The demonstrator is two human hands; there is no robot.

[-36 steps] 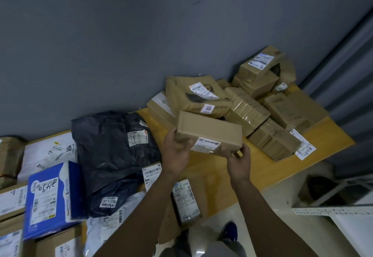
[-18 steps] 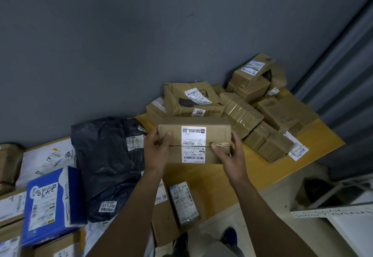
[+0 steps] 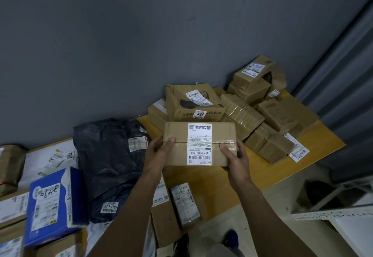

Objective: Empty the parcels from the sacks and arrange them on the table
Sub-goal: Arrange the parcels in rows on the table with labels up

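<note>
Parcel [image 3: 201,143] between left grip [image 3: 159,154], right grip [image 3: 235,161]

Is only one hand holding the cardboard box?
No: the left hand grips one end of the cardboard box and the right hand grips the other, thumbs on its labelled top.

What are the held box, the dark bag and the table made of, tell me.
Held box: matte brown cardboard, with glossy clear tape across its seam.
Dark bag: probably thin plastic film; it wrinkles and shines faintly.
Table: smooth yellow wood-look board, perhaps laminate.
</note>
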